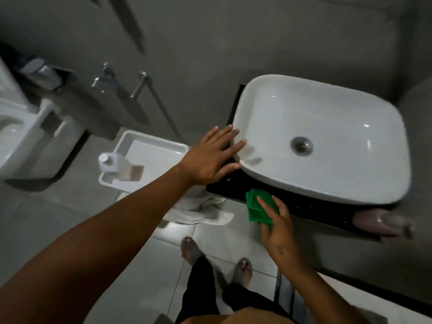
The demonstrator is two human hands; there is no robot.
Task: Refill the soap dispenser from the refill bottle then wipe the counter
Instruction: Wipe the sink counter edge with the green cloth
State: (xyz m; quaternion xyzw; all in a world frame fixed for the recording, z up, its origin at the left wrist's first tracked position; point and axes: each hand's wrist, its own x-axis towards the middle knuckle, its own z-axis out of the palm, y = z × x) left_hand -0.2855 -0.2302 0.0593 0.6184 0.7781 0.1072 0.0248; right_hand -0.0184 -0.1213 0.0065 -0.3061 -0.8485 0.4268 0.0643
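A black counter (301, 208) carries a white vessel sink (364, 174). My left hand (210, 155) lies flat and open on the counter's left end, fingertips touching the sink's rim. My right hand (278, 220) presses a folded green cloth (258, 206) against the counter's front edge. A white bottle (112, 162) lies in a white tray (159, 141) to the left of the counter. A blurred pinkish bottle (378, 222) lies on the counter's right end; I cannot tell whether it is the dispenser.
A white towel (201, 211) hangs below the tray. A toilet (16, 136) stands at far left, with a chrome spray hose (149, 94) on the grey wall. My feet (217, 260) stand on the tiled floor in front of the counter.
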